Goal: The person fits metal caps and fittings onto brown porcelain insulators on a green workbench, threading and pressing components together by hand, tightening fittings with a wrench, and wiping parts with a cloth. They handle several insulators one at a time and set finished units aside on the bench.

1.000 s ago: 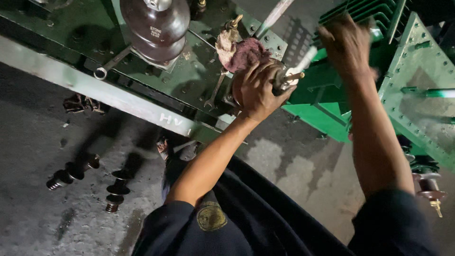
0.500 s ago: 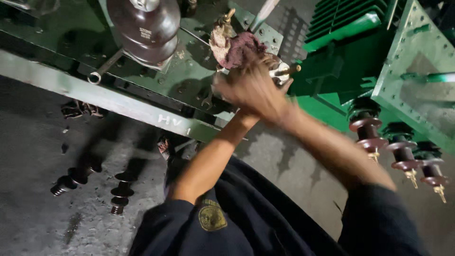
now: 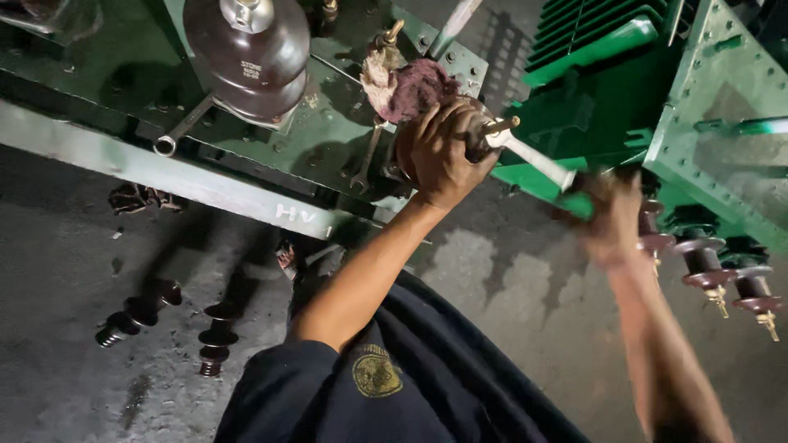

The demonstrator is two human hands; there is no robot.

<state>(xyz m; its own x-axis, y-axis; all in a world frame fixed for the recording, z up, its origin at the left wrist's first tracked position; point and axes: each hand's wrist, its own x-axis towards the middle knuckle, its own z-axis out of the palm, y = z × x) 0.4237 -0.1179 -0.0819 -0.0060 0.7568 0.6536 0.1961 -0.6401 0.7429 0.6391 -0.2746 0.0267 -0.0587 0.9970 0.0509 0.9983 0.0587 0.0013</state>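
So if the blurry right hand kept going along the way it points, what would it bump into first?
Probably the left hand. The right hand holds a silvery spanner aimed up-left at the brass stud, where the left hand grips the brown insulator. Motion blur leaves depth uncertain.

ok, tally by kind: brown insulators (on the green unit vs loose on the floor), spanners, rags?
Large brown insulators on the green top: 2 (one free-standing, one under the left hand)
Small insulators on the right green unit: 3
Loose insulators on the floor: 2
Spanners: 3, one in the right hand at
Rags: 1
Total: 11
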